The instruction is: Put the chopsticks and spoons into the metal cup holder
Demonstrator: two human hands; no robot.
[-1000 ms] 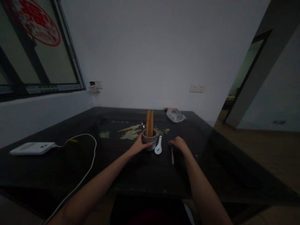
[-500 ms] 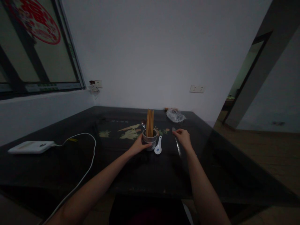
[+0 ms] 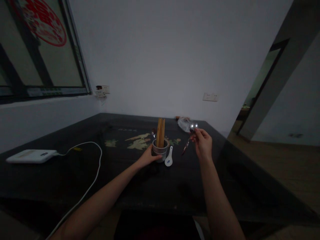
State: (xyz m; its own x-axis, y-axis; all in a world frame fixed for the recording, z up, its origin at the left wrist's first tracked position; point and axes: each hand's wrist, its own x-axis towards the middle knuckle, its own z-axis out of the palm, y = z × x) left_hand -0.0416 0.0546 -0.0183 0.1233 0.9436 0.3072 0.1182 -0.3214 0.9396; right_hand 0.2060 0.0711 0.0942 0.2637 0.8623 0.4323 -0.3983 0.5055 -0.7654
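My left hand wraps round the left side of a grey metal-looking cup standing on the dark table. Several wooden chopsticks rise from the cup, and a metal spoon leans at its left rim. Just right of the cup lies a white ceramic soup spoon with a blue mark in its bowl. Above the table, my right hand pinches a second metal spoon near its shiny bowl. That spoon tilts, its handle pointing down and to the left.
A clear plastic bag lies at the table's back edge near the wall. At the left rests a white power bank, its white cable curving across the dark table toward me. Wall sockets are behind.
My right hand has lifted the metal spoon up from the table and slightly right; its bowl now points upward and its handle down-left. My left hand keeps its hold on the cup.
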